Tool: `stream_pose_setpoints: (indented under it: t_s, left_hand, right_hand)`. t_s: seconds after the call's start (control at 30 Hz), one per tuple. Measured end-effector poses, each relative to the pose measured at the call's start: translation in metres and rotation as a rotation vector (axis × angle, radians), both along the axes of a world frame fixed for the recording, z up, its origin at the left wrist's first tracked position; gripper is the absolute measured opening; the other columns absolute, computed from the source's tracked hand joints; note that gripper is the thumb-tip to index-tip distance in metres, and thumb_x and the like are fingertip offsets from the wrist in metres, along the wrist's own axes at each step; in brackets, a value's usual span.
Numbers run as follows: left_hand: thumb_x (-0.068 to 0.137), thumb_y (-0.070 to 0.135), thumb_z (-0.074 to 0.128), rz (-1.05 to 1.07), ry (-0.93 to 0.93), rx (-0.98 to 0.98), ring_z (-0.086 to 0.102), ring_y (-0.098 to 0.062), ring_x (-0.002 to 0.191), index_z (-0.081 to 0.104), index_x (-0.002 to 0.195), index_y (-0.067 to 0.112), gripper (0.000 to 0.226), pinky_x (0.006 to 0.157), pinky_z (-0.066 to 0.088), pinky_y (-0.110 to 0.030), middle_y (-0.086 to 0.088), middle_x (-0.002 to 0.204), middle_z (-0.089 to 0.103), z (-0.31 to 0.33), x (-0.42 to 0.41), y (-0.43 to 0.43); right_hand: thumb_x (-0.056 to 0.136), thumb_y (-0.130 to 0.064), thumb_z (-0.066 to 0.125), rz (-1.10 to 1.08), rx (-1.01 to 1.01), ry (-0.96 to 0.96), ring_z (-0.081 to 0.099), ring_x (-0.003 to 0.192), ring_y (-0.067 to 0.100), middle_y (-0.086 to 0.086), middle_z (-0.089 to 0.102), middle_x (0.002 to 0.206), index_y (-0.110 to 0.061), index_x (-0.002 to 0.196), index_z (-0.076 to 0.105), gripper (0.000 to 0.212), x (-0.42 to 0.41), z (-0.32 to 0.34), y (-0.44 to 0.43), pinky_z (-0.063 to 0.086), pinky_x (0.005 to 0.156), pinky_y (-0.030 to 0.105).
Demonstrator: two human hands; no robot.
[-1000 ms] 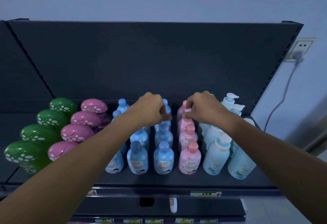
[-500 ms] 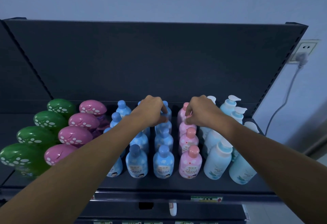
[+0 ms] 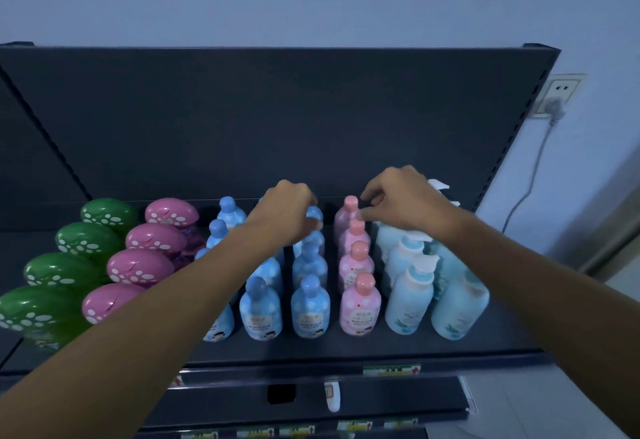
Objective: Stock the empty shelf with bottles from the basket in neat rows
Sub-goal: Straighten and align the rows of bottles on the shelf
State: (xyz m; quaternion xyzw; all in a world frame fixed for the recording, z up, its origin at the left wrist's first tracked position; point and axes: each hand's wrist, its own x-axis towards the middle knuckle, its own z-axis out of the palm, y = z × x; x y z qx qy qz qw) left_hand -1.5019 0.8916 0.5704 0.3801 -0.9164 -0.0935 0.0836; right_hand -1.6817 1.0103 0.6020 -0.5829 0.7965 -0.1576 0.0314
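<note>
Shelf edge: the dark shelf [image 3: 346,348] runs across the lower middle of the frame, a price tag [image 3: 391,369] on its front lip at lower right.
Front bottles: blue bottles [image 3: 310,307] stand upright at centre, caps pointing up, in rows running from the front toward the back panel.
Pink row: pink bottles [image 3: 360,307] stand upright just right of the blue ones, in one file front to back.
Pump bottles: pale pump bottles [image 3: 408,300] stand upright at right of centre, nozzles on top.
Left side: green domed bottles [image 3: 45,307] and pink domed bottles [image 3: 138,268] fill the left, in two files receding.
Left hand: the left hand [image 3: 284,210] is over the rear blue bottles, fingers [image 3: 310,222] curled down around a blue cap; whether they grip it I cannot tell.
Right hand: the right hand [image 3: 405,199] is by the rearmost pink bottle, fingers narrow, tips touching the cap of the second pink bottle from the rear.
Far: back panel [image 3: 277,119], and a wall socket [image 3: 557,95] with a cord at upper right.
</note>
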Motion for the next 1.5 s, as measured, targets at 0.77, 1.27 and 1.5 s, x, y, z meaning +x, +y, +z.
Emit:
stream_pose_setpoints:
  t_s: [0.77, 1.27, 1.5]
  left_hand:
    - [0.083, 0.051, 0.073, -0.238, 0.05, -0.013, 0.054, -0.021, 0.098, 0.074, 0.1, 0.022, 0.034, 0.078, 0.036, -0.033, 0.006, 0.08, 0.068, -0.009, -0.076, 0.139]
    - [0.089, 0.059, 0.062, -0.192, 0.077, 0.014, 0.052, -0.024, 0.096, 0.078, 0.092, 0.023, 0.04, 0.078, 0.047, -0.036, 0.005, 0.072, 0.07, -0.006, -0.078, 0.133]
    - [0.09, 0.034, 0.072, -0.137, 0.149, -0.006, 0.067, -0.017, 0.098, 0.07, 0.12, 0.021, 0.032, 0.085, 0.052, -0.031, 0.004, 0.105, 0.072, 0.007, -0.093, 0.112]
  right_hand:
    - [0.071, -0.042, 0.087, 0.023, 0.17, -0.035, 0.068, 0.084, 0.011, -0.009, 0.071, 0.088, -0.02, 0.099, 0.076, 0.037, -0.073, -0.017, 0.15, 0.058, 0.078, 0.033]
    - [0.066, -0.056, 0.084, 0.025, 0.165, -0.004, 0.066, 0.083, 0.011, -0.008, 0.07, 0.087, -0.026, 0.094, 0.073, 0.042, -0.081, -0.016, 0.135, 0.058, 0.075, 0.033]
    - [0.076, -0.048, 0.08, -0.061, 0.061, 0.026, 0.067, 0.089, 0.017, -0.005, 0.07, 0.094, -0.025, 0.109, 0.072, 0.041, -0.1, -0.002, 0.109, 0.058, 0.083, 0.04]
